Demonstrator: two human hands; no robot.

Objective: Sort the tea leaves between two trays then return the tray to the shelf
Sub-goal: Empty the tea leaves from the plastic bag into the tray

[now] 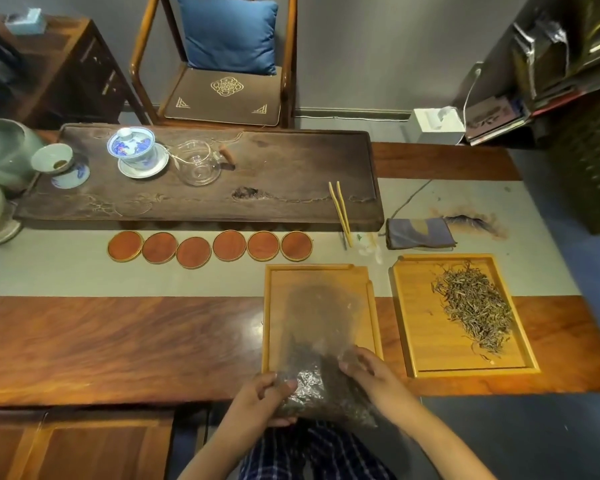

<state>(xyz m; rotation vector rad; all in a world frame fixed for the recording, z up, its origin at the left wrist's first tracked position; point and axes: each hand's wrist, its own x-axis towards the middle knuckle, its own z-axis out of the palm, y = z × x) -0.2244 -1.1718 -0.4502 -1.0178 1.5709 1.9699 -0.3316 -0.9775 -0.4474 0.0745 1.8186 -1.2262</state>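
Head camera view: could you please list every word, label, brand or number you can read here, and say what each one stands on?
No readable text anywhere.
Seat cushion: gold ornamental emblem and corner motifs, not legible words.
Books and papers on the shelf: covers too blurred to read.
Blue-and-white lidded cup: painted pattern only.
Plastic bag of tea, the two wooden trays: no label visible.

No text, number or brand is readable; the chair cushion (226, 95) carries only an embroidered ornament.
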